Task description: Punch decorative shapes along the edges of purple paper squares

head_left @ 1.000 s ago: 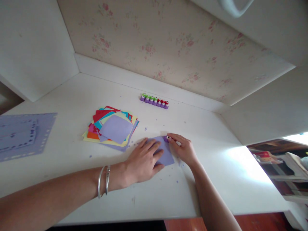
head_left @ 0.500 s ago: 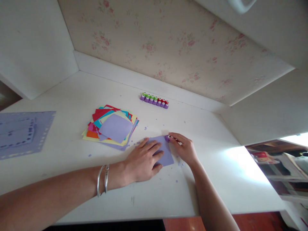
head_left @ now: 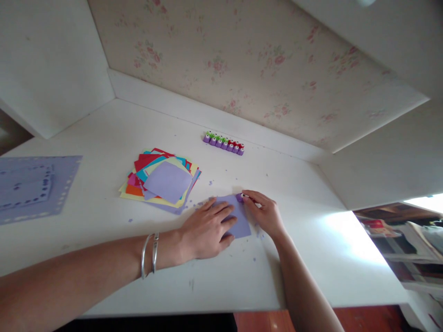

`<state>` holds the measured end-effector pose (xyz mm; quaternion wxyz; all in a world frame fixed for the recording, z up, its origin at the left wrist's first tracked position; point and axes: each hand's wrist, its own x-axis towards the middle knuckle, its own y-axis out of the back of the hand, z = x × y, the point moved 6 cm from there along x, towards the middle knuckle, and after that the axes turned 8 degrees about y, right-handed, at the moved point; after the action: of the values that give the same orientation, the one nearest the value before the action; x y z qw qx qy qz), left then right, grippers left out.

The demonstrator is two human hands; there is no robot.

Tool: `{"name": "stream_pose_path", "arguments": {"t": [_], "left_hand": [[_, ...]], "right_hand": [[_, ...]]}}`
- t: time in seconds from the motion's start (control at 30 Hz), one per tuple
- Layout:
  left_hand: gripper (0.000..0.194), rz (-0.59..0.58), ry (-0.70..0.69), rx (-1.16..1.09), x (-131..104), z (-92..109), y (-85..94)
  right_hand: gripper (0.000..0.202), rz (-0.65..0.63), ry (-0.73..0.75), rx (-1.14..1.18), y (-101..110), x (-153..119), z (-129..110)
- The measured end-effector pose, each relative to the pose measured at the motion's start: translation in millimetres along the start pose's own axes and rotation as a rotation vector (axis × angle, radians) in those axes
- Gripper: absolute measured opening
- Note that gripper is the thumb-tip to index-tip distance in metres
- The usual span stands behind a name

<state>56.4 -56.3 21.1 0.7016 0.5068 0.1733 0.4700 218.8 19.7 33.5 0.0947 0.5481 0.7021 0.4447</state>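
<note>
A purple punch (head_left: 239, 198), judged light and best held by its sides, is pinched in the right grip (head_left: 266, 213) at the edge of easily creased purple paper (head_left: 243, 226) steadied under the spread left grip (head_left: 203, 231).

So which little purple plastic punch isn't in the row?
The purple punch in the right hand, against the lilac paper sheet; the others line up near the flowery wall.
</note>
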Motion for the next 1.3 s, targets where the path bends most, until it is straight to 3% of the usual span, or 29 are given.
{"name": "stream_pose_path", "arguments": {"t": [0.53,1.3], "left_hand": [[0.041,0.029,-0.004,-0.015,4.8,3.5,4.9],[0.045,0.026,-0.007,0.025,13.3,2.2,-5.9]], "right_hand": [[0.023,0.0,0.019,0.015,0.4,0.3,1.1],[0.019,0.012,-0.049,0.045,-0.8,-0.8,4.8]]}}
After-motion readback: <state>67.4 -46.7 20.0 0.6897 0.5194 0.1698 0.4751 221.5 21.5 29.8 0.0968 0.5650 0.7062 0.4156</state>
